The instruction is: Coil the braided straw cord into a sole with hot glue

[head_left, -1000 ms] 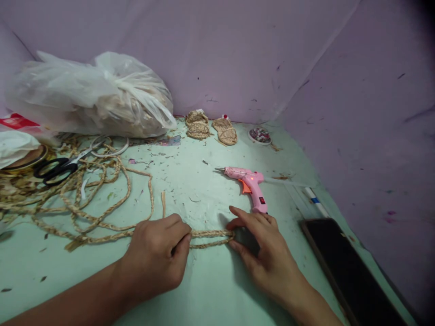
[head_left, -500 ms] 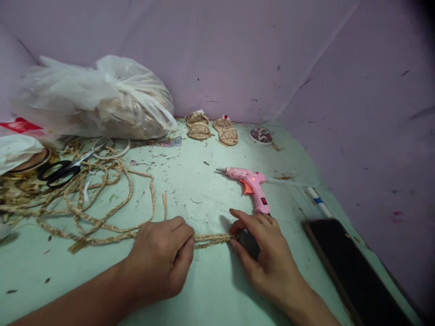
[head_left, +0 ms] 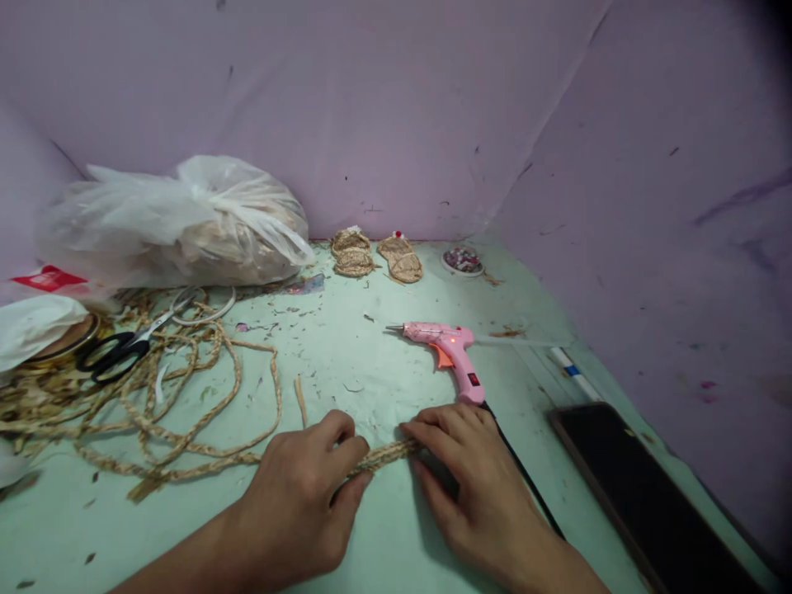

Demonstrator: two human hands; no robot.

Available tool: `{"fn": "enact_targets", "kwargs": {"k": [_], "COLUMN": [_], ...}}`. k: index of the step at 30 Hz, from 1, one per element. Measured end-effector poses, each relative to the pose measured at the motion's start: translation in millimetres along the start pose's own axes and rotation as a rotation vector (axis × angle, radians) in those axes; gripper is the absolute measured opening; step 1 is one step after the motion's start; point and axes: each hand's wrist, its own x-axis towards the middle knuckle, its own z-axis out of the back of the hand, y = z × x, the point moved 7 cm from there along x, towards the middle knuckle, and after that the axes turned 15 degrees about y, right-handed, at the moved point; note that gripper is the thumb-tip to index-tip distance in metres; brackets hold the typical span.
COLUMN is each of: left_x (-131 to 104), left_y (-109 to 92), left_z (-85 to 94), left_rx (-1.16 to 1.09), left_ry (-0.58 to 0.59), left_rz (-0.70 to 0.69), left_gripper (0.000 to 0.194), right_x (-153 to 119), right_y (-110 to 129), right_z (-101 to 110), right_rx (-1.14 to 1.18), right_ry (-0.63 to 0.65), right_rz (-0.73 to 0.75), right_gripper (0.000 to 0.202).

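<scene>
A braided straw cord (head_left: 388, 454) runs between my two hands near the front of the green table, its strands lying side by side. My left hand (head_left: 309, 487) pinches it between thumb and fingers. At the other end, my right hand (head_left: 467, 483) has thumb and fingertips closed on the cord; the very tip is hidden. The long rest of the cord (head_left: 232, 396) lies in loose loops on the left. Just beyond my right hand, a pink glue gun (head_left: 454, 355) lies on its side with a small orange light showing.
Black-handled scissors (head_left: 117, 355) lie among the loops, before a stuffed plastic bag (head_left: 204, 227). Two small woven slippers (head_left: 354, 254) and a dish of beads (head_left: 463, 261) are at the back. A phone (head_left: 643, 487) and a white-and-blue marker (head_left: 575, 373) lie right.
The view has tilted up slightly. My left hand has shifted right along the cord, so less of it shows between my hands. My right hand's fingers have come down closer together.
</scene>
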Motion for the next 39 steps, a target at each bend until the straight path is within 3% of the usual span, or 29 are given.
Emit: {"fn": "enact_targets", "kwargs": {"k": [10,13,17,21,23,30,39], "left_x": [0.7,1.5,1.3,1.0,1.1,-0.3,-0.6], "left_y": [-0.3,-0.9,-1.1,-1.5,-1.9,-4.0,-5.8], "left_z": [-1.5,-2.8,-4.3,-4.0,-3.5,-3.1,-3.9], "left_rx": [-0.006,-0.004,-0.011,-0.016,-0.012,0.02,0.048], "left_ry": [-0.002,0.012,0.024,0.012,0.001,-0.012,-0.025], "left_rz": [-0.008,-0.007,-0.016,-0.031,-0.039,-0.056,-0.083], "left_gripper": [0.008,0.01,0.011,0.013,0.013,0.013,0.014], "right_x": [9.8,8.8,-0.4,-14.7,-18.9,-9.2,-2.3], "right_y": [4.8,4.7,2.2,-10.0,-14.2,-16.6,-16.4], "right_z": [-10.3,-11.4,0.4,19.0,23.3,4.7,-3.8], "right_rx": [-0.018,-0.033,0.027,0.1,0.101,0.074,0.06], "right_ry": [0.06,0.041,-0.134,-0.391,-0.446,-0.073,0.023], "right_rz": [-0.023,0.002,0.061,-0.014,-0.044,-0.038,-0.069], "right_gripper": [0.017,0.033,0.06,0.052,0.05,0.061,0.06]}}
